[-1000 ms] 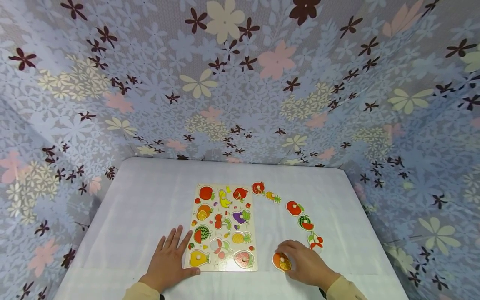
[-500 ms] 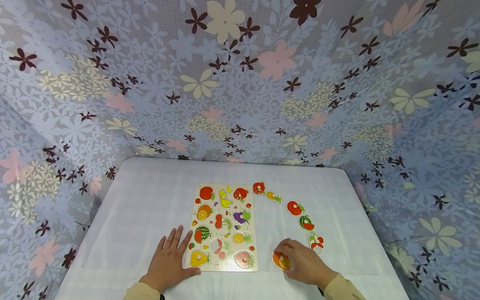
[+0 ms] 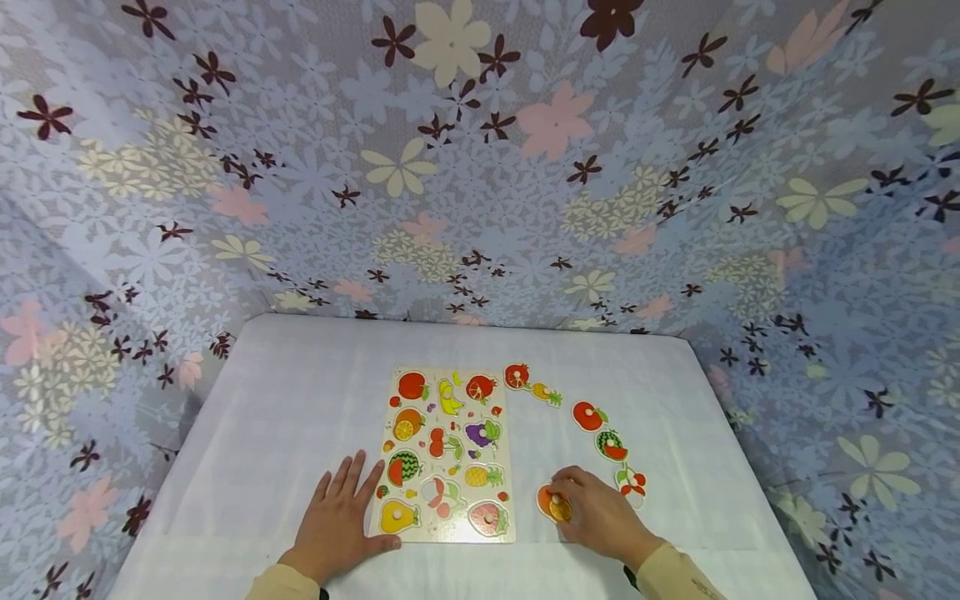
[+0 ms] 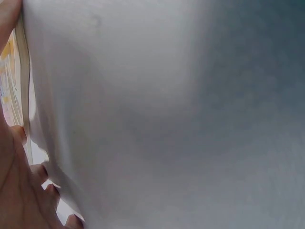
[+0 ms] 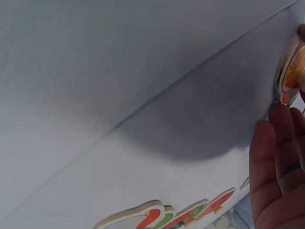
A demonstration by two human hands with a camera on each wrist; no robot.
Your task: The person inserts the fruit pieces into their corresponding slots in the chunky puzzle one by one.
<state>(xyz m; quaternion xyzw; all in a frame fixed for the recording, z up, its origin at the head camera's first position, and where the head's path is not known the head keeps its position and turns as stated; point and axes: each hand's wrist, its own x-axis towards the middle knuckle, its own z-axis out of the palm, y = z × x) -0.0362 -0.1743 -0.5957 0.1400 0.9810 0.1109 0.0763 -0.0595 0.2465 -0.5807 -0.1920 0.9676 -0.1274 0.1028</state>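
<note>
My right hand (image 3: 602, 514) pinches an orange puzzle piece (image 3: 545, 503) at its small knob, just right of the fruit puzzle board (image 3: 450, 534). In the right wrist view that orange piece (image 5: 291, 71) shows at the right edge, beyond the fingers (image 5: 263, 157). The left hand (image 3: 337, 521) lies flat on the table with fingers spread, its thumb and fingertips at the board's left edge. Pear, strawberry, banana and grape pieces with knobs sit in the board. In the left wrist view the left hand (image 4: 19, 191) is partly cut off beside the board's edge (image 4: 22, 71).
Right of the board, loose pieces lie in a curve: a pomegranate (image 3: 517, 376), a pineapple (image 3: 547, 392), an apple (image 3: 587, 416), a watermelon (image 3: 611, 445) and a red fruit with leaves (image 3: 630, 485). A white-covered table (image 3: 300, 375) carries everything, with flowered fabric (image 3: 480, 208) around it.
My right hand has shifted a little left and away from me, carrying the orange piece closer to the board. The left hand and the board stay in place.
</note>
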